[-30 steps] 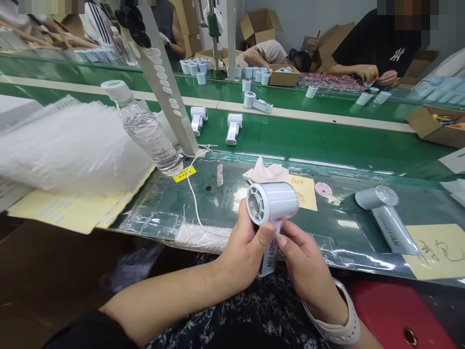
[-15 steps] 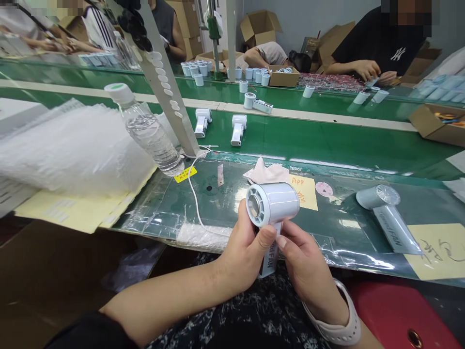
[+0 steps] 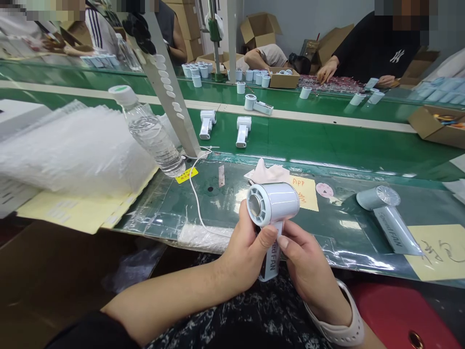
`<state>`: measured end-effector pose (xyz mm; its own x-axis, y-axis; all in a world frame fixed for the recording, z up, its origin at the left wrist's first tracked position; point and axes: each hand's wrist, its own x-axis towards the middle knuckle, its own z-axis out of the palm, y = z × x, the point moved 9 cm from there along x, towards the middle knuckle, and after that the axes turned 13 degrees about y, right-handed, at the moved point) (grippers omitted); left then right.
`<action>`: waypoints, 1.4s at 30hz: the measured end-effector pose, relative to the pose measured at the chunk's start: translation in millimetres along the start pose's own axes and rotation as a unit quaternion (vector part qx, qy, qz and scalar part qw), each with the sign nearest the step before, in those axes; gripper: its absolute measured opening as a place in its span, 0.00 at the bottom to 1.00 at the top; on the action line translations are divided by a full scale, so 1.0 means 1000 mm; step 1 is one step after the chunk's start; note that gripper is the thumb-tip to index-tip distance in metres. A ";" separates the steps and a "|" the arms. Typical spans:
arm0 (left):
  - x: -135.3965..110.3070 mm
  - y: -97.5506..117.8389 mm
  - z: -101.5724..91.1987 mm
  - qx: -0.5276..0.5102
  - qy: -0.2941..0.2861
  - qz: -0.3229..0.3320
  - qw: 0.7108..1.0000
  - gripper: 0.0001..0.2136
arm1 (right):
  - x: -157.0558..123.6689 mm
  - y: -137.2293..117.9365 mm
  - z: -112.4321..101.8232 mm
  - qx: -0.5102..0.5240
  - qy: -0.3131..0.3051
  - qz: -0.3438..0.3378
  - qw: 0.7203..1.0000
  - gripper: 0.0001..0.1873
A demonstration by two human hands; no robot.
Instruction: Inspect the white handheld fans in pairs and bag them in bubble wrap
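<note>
A pale blue handheld fan [image 3: 279, 202] is held upright between both hands, its round vented end turned to the left. My left hand [image 3: 250, 247] is closed about the neck and upper handle, thumb across the front. From the other side my right hand [image 3: 303, 254] grips the handle, thumb tip by the printed lettering; its other fingers are partly hidden behind. A second fan [image 3: 390, 220], lettered the same way, lies on the glossy bench to the right. Behind the held fan are a crumpled pale cloth [image 3: 271, 172] and a yellow note [image 3: 307, 191].
A tilted water bottle [image 3: 154, 135] leans near a slanted metal post [image 3: 174, 92]. Stacked plastic bags [image 3: 72, 150] lie at left. Fans [image 3: 243, 132] rest on the green conveyor belt [image 3: 308, 140]. A co-worker [image 3: 374, 53] sits across it. A red stool [image 3: 403, 315] stands at lower right.
The fans on the belt have shifted slightly to the right. Across the belt, the co-worker's hands have moved apart, one reaching left over the small parts. My grip looks nearly the same.
</note>
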<state>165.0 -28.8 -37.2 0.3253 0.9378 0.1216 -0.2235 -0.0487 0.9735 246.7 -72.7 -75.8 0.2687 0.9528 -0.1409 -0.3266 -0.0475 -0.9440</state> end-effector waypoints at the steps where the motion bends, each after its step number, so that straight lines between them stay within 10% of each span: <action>1: 0.000 0.000 0.000 0.003 0.000 0.000 1.000 0.24 | 0.000 0.000 0.000 -0.004 0.004 0.000 1.000 0.13; 13: 0.000 -0.005 -0.001 0.005 0.011 -0.027 1.000 0.26 | -0.001 -0.001 0.000 -0.005 0.005 0.006 1.000 0.14; 22: -0.006 -0.041 0.003 -0.157 0.070 -0.256 0.951 0.29 | -0.005 0.002 0.003 0.009 -0.031 0.067 0.997 0.18; 30: -0.009 -0.051 0.003 -0.183 0.086 -0.312 0.928 0.30 | -0.005 0.005 0.002 0.025 -0.016 0.080 0.996 0.17; 36: -0.002 -0.038 0.000 -0.124 0.019 -0.182 0.975 0.28 | -0.003 0.007 0.005 0.114 0.024 0.122 0.986 0.15; 42: 0.001 -0.004 0.007 -0.064 -0.094 -0.046 0.992 0.26 | -0.005 -0.004 0.027 0.331 -0.069 0.179 0.924 0.25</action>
<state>173.1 -30.1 -39.8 0.5135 0.8545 0.0785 -0.2963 0.0908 0.9508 222.3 -68.8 -63.0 -0.0671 0.9432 -0.3253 -0.8673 -0.2163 -0.4483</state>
